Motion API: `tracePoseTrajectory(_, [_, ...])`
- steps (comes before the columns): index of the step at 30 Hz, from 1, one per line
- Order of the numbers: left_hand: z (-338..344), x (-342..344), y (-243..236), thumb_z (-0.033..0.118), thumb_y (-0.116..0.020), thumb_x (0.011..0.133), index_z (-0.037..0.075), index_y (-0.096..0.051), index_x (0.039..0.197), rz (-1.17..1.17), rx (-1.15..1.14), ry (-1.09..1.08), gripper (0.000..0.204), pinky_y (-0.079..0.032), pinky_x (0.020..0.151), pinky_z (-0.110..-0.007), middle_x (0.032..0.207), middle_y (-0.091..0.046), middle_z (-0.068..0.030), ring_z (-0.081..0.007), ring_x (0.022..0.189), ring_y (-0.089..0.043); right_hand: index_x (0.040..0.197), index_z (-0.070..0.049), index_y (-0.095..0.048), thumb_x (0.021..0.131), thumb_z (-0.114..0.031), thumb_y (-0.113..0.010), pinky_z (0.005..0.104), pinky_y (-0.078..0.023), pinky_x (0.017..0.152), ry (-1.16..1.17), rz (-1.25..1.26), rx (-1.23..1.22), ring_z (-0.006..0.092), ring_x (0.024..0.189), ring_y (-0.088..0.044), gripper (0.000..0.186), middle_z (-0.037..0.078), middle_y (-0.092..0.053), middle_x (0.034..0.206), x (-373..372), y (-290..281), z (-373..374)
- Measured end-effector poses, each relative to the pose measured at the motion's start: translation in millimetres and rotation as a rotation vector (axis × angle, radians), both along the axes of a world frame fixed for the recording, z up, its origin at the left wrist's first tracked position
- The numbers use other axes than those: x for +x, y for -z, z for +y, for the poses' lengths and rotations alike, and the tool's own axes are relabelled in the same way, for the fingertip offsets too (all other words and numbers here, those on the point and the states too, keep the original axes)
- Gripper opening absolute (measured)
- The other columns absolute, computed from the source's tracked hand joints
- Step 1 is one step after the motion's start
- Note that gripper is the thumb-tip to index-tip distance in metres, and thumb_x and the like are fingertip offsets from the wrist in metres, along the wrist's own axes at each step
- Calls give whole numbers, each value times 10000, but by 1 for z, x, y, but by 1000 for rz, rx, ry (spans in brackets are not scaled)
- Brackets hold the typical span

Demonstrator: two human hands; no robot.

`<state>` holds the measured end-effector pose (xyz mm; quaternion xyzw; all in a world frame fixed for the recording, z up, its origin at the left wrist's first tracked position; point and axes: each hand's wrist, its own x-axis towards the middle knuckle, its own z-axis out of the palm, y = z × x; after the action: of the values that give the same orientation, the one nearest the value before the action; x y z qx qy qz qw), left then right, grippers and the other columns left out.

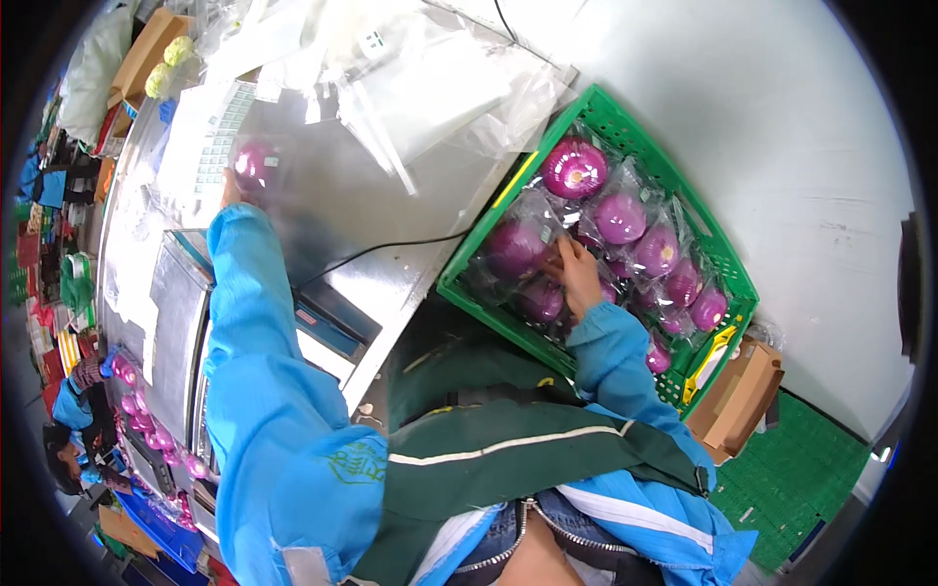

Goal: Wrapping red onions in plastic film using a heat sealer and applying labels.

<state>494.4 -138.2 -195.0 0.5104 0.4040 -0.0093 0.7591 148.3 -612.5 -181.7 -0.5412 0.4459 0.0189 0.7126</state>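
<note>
My left hand [232,189] is stretched far out over the metal worktable [352,190], its fingers closed at the side of a red onion [255,166] in a clear plastic bag. Most of those fingers are hidden behind the onion and the blue sleeve. To the right, a green plastic crate [725,262] holds several bagged red onions [656,250]. My right hand [578,273] reaches into it, fingers bent and pinching the clear bag of a large onion [518,248] by the crate's left side.
Clear plastic bags [445,88] lie across the far part of the worktable. A sheet of small labels [223,132] lies near my left hand. A black cable [396,244] runs toward the crate. A cardboard box [738,400] stands below the crate. Another person [73,444] works at the far left.
</note>
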Motion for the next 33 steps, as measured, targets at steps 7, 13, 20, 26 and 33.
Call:
tracePoseTrajectory(7, [5,-7,6,389,-580,884,41,-495,1179,-227,-74,-157,464,-517,692,-368,1059,-580,-124,-237,913,-596,1234,8,-502,913,-152,-537,253,-467,756,-107,-85,-395,133,916,-564,360,78,-590,1089,-33,-31,-8])
tracePoseTrajectory(13, [-69,-71,-69,370,-664,829,61,-492,1176,-587,-261,-233,496,-480,875,-382,1125,-478,-110,-232,964,-525,1187,3,-537,925,-137,-523,266,-486,765,-115,-246,-283,136,941,-574,297,85,-611,1059,-11,-98,22])
tracePoseTrajectory(20, [-206,-183,-159,202,-543,911,73,-381,1302,-836,-382,312,443,-413,995,-424,1307,-444,-133,-272,1100,-533,1371,-22,-313,951,-221,-486,339,-426,923,-335,-624,242,242,1141,-487,495,149,-462,1286,51,-148,79])
tracePoseTrajectory(26, [-303,-274,-168,9,-684,777,82,-159,1431,-863,-356,829,842,-393,980,-385,1272,-442,-133,-263,1198,-446,1353,-66,-338,954,-442,-393,399,-324,1033,7,-915,586,211,1226,-407,551,69,-450,1331,48,-139,28])
tracePoseTrajectory(33, [-330,-276,-95,168,-772,662,107,-475,1282,-1101,1083,1733,690,-297,1038,-474,1334,-430,-132,-342,1271,-349,1345,-44,-345,979,-390,-358,452,-341,1030,241,-633,327,246,1197,-458,504,103,-446,1335,-60,-114,-56])
